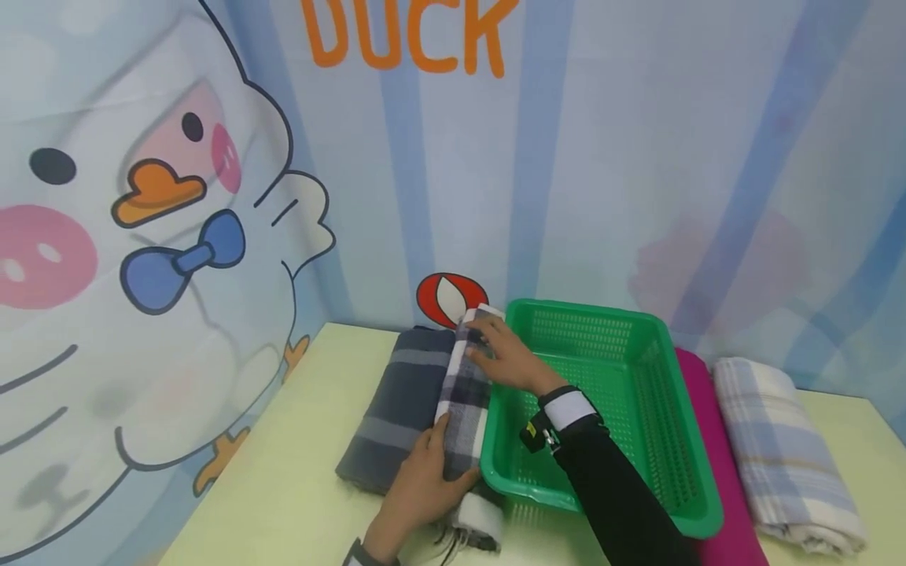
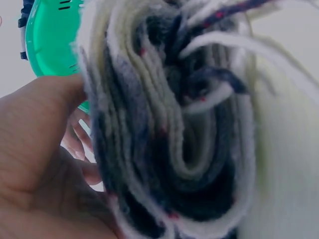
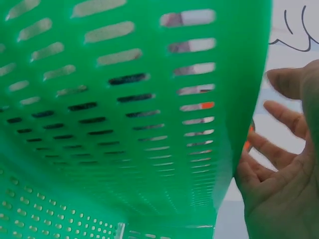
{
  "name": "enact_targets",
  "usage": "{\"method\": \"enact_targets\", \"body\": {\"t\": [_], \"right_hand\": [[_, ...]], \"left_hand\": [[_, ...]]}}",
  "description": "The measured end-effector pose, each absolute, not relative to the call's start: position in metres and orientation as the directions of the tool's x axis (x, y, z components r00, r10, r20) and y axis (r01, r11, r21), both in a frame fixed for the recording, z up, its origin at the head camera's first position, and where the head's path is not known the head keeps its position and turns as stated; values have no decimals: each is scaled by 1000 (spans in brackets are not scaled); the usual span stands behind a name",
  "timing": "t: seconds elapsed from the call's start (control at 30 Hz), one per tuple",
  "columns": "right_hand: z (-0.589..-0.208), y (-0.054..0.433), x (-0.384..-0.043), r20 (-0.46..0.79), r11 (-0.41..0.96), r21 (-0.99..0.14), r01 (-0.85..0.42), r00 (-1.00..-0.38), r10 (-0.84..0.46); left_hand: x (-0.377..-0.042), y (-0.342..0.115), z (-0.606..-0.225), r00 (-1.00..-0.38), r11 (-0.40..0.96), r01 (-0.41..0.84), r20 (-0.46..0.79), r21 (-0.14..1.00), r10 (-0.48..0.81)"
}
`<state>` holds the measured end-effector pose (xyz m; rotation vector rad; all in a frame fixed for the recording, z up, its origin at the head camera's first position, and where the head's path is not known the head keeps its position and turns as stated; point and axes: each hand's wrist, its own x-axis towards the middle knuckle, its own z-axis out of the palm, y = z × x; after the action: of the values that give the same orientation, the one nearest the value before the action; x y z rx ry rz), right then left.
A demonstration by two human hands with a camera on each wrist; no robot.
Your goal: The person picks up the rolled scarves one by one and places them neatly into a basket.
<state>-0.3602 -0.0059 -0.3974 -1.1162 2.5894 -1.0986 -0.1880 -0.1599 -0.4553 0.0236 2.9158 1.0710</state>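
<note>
A folded plaid scarf (image 1: 465, 397) in white, grey and dark blue stands on its long edge between a dark grey striped folded scarf (image 1: 399, 405) and a green plastic basket (image 1: 672, 417). At its near end my left hand (image 1: 423, 481) rests, thumb toward the basket and fingers along the other side. The left wrist view shows the layered end of the plaid scarf (image 2: 169, 149) with loose fringe, beside that hand. Over the basket's left rim reaches my right hand (image 1: 511, 360), fingers spread and touching the scarf's far part.
The basket has slotted walls (image 3: 149, 99) and holds nothing visible. Right of it lie a magenta cloth (image 1: 718, 456), partly hidden by the basket, and a folded white-and-blue plaid scarf (image 1: 786, 448). A printed curtain (image 1: 602, 157) hangs behind the pale yellow table (image 1: 283, 464).
</note>
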Motion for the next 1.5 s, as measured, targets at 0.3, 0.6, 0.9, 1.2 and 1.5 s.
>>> {"method": "enact_targets", "body": {"t": [0.3,0.6,0.9,1.2,1.5], "right_hand": [[-405,-7,-363,204,434,-657,-617,-700,-685],[-407,-10,-357,203,483,-619,-619,-720,-663],[-408,-12,-352,208,479,-622,-620,-720,-662],[-408,-15,-355,220,473,-628,-618,-724,-654],[-406,-15,-357,225,476,-624,-620,-726,-650]], "left_hand": [[-189,-160,-456,-998,747,-25,-54,664,14],[-191,-160,-457,-993,712,-106,-117,694,-33],[-189,-163,-458,-992,637,-125,-103,760,-71],[-196,-172,-467,-983,390,-171,-186,905,1],[-197,-177,-458,-978,216,-162,-187,963,96]]}}
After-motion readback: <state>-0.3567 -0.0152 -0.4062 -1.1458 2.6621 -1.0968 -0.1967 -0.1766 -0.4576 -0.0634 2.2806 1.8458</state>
